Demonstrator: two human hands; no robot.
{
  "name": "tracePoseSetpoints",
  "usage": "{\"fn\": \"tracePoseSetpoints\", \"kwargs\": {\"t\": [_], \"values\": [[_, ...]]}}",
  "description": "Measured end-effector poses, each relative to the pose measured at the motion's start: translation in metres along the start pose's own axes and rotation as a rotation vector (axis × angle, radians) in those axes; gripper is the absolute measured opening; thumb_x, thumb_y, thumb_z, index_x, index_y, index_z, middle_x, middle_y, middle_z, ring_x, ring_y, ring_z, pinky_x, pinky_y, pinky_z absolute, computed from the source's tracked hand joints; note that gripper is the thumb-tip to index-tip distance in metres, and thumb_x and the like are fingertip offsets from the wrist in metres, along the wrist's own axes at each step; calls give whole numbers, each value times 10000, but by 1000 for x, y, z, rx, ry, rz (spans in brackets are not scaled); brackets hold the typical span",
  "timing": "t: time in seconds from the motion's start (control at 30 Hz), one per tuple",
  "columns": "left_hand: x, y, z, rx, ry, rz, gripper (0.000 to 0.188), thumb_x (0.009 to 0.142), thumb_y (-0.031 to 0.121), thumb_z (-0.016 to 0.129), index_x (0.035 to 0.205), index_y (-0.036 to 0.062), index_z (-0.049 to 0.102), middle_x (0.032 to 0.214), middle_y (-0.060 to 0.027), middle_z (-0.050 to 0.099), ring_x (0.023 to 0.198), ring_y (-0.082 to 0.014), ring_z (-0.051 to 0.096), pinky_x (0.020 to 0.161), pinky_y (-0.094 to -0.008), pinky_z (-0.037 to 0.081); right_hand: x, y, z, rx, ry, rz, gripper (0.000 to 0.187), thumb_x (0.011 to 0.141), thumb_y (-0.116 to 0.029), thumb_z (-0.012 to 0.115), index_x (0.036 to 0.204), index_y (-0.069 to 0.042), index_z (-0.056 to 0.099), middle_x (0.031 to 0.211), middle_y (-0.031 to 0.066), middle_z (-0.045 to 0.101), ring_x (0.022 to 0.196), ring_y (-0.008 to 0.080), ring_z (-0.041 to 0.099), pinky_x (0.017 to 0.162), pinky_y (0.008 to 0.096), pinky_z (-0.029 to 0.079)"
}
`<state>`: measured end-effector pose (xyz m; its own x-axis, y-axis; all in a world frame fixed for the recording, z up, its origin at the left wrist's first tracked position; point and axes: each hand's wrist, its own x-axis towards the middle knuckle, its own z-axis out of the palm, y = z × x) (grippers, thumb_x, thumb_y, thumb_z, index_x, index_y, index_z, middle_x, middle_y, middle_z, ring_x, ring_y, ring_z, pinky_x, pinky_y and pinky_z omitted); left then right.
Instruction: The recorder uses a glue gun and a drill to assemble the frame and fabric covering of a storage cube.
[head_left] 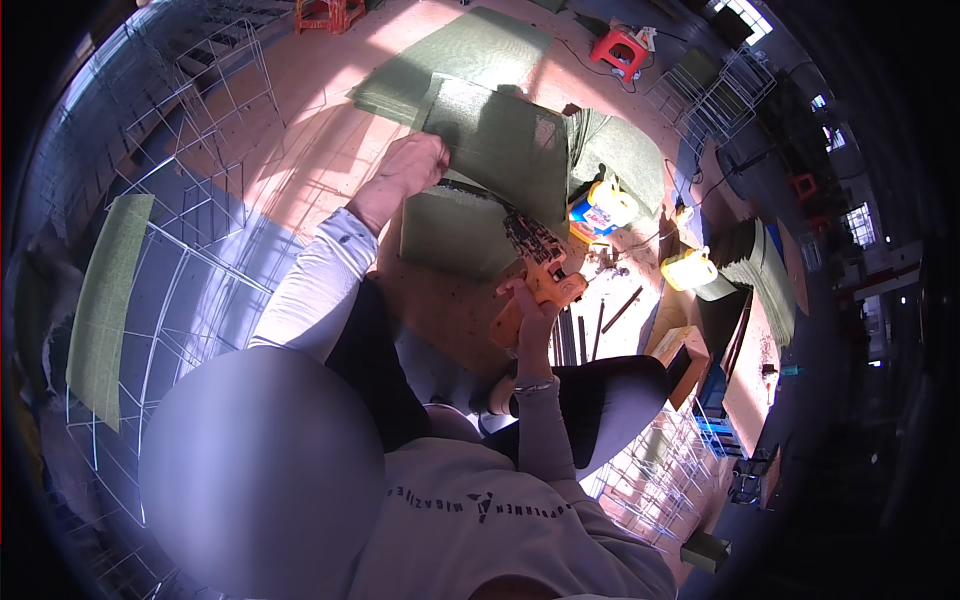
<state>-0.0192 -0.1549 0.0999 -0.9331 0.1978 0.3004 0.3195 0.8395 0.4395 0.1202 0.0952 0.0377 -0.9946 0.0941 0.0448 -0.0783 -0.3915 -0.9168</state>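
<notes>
My right hand [527, 312] is wrapped round the handle of an orange glue gun [548, 280], whose front end is crusted with dark residue and points up and away toward green sheets. My left hand [408, 165] is closed at the left edge of a dark green sheet [500, 140], its fingertips partly hidden. That sheet is tilted and overlaps another green sheet [455, 232] nearer to me. A dark line runs along the lower edge of the upper sheet, close to the glue gun's tip.
Farther off lies a green sheet stack [470, 50], with another [625, 150] at right. A yellow-and-blue container [603, 210], a yellow jug [688, 270] and dark sticks [622, 309] lie to the right. Wire racks [190, 250] stand left; a red stool [620, 52] is at back.
</notes>
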Motion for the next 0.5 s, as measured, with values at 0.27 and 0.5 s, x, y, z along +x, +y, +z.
{"fn": "tracePoseSetpoints", "kwargs": {"t": [0.27,0.5], "values": [[1,1,0,38,-14,-12,156,681,104,640,835,83,652,823,-123,635,839,-277,603,755,-348,478,1,-2,-9,-60,23,0,141,803,1,558,937,16,519,751,70,571,699,183,581,700,294,473],[1,4,0,8,17,-30,89,642,66,635,726,95,639,788,-103,637,848,-262,595,762,-334,474,1,-3,-13,-32,28,-8,160,811,0,555,961,24,506,765,86,562,702,192,577,703,312,476]]}}
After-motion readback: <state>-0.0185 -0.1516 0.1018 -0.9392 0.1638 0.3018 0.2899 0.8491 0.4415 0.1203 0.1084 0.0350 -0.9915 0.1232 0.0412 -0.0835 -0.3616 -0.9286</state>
